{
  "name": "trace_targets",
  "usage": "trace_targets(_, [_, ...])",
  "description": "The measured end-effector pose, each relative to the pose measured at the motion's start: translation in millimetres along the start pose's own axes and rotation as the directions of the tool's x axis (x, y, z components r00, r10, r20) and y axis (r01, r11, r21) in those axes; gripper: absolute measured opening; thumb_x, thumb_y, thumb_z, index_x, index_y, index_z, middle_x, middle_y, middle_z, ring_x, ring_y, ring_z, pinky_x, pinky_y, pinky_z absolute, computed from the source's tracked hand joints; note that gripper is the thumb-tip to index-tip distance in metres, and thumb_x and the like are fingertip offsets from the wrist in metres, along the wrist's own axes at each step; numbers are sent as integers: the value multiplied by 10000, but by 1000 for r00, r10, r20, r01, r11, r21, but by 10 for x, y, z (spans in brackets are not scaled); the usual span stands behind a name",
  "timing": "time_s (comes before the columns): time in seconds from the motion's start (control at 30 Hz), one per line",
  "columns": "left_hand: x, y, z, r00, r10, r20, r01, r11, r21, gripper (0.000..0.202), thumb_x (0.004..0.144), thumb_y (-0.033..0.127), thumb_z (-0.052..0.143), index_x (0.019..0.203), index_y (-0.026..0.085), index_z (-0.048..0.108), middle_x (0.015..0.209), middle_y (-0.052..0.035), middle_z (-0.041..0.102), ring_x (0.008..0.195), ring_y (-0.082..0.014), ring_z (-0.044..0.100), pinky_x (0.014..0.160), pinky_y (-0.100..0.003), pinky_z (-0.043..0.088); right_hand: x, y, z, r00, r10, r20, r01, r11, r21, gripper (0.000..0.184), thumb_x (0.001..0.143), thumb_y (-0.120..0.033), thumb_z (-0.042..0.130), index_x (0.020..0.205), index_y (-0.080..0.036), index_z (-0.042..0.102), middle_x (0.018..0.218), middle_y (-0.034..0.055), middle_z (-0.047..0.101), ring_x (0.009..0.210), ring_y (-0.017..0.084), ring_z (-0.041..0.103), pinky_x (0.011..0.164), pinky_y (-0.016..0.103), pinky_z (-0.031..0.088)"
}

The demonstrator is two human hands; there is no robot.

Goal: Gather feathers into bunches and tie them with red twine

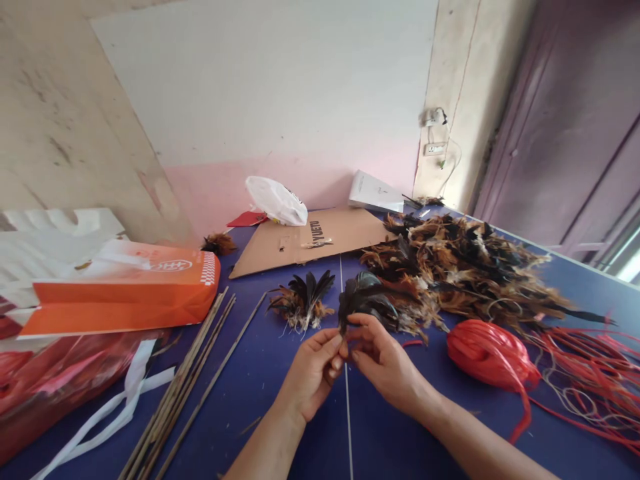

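Note:
My left hand pinches dark feathers by their base, and their tips point up and away from me. My right hand is close beside it, thumb and fingers apart around the quill end; its fingertips look to be at the feathers, but I cannot tell if they touch. Just beyond my left hand lies a small feather bunch, brown and black with pale quills. A large heap of brown and black feathers spreads behind and to the right of my right hand.
Thin sticks lie at left beside an orange-and-white bag and a white strap. A red ribbon ball and tangled red strands are at right. Behind lie a cardboard sheet, white plastic bag and white box.

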State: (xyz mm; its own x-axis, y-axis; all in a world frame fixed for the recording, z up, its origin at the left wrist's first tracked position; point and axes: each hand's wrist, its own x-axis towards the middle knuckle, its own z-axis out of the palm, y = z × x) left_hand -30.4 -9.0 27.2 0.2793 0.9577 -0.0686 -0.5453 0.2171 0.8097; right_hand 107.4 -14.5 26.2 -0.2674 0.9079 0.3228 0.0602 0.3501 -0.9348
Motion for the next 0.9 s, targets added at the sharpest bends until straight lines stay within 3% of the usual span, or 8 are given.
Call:
trace_targets(0.17, [11,-16,7,998,44,-40,-40,996,82,147,678,234,646,718,120,561,558,23,545,412,-20,392,381,-124,275,-5,71,-17,996,94,-4,-94,988,-124,168,782,-228,459,932,-166,504,685,2,583,618,114,544,556,214,421])
trace_targets(0.27, [14,-27,14,983,140,-122,-97,945,311,161,687,251,624,772,140,545,562,13,574,424,-57,445,399,-155,323,-22,-2,-84,998,60,37,-44,936,-348,213,806,-262,423,699,-150,568,579,-10,535,533,94,467,494,201,346])
trace_targets(0.33, [-4,-39,24,966,236,-105,-149,842,518,153,702,273,600,775,153,541,561,8,581,436,-87,477,414,-183,350,-36,-92,-137,998,-15,56,39,882,-470,252,812,-245,410,640,-149,567,567,-12,530,539,90,451,515,203,327])
trace_targets(0.43, [-56,-73,39,932,358,45,-266,596,758,108,748,278,540,753,173,567,554,13,562,474,-106,493,467,-203,355,-53,-226,-198,992,-58,113,113,810,-576,221,794,-222,429,637,-157,571,569,-17,540,530,84,442,515,200,303])
trace_targets(0.53, [-98,-129,37,892,398,214,-363,346,865,115,770,222,503,695,194,586,539,18,528,505,-106,464,518,-210,318,-62,-294,-214,992,-27,126,100,770,-630,208,773,-213,441,618,-164,570,534,-24,522,497,82,420,483,200,273])
trace_targets(0.6, [-112,-166,34,877,391,280,-398,265,878,159,775,202,487,640,199,571,533,12,511,502,-108,436,517,-218,286,-63,-296,-202,995,-14,102,75,771,-633,212,763,-199,435,600,-163,567,522,-22,516,496,85,421,477,199,272])
trace_targets(0.73, [-135,-195,57,875,368,314,-426,278,861,180,791,210,464,658,213,585,566,-17,535,525,-134,455,538,-235,294,-38,-248,-185,999,27,26,-9,838,-546,219,760,-207,421,622,-157,583,550,-11,553,522,95,458,490,195,305])
trace_targets(0.9, [-157,-204,101,886,342,314,-443,417,794,113,753,207,524,755,232,634,653,-61,602,617,-185,532,610,-261,347,40,-184,-254,987,147,-67,-162,881,-445,234,739,-240,435,620,-141,611,554,-1,576,518,99,465,471,191,326])
